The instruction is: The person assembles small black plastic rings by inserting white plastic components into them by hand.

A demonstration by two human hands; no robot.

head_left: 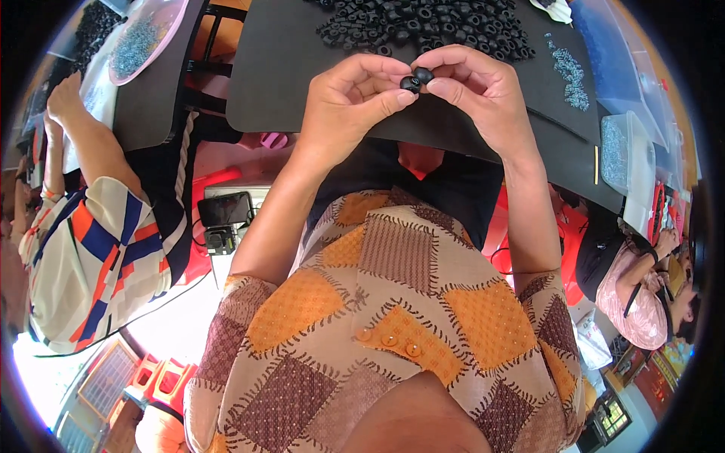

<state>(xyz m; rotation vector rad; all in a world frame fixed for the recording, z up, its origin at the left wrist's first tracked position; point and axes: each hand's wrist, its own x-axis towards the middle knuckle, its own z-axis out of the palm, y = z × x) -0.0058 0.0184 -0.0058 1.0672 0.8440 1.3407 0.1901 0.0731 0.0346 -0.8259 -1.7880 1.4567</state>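
Dark tabletop [276, 90] biggest, across top of view, front edge just beyond the person's lap. Co-worker in patterned top [106, 257] at far left; co-worker in pink top [634, 302] at far right. Wide heap of black pieces [430, 26] on the tabletop beyond the hands, many with open holes. Left hand [351, 94] and right hand [479, 87] raised near the front edge, fingertips close together. Pink basin [170, 34] at upper left, small bluish bits inside. Clear container [642, 155] at right edge, similar bits inside. Loose scatter of bluish bits [570, 79] right of the heap. Thin yellow stick [596, 164] near the container. Smallest: lower black piece [410, 84], left grip clamped on it, thumb and index; upper black piece [424, 75], right grip pinched on it. Both rounded, overlapping in view between the hands; can't tell if joined.
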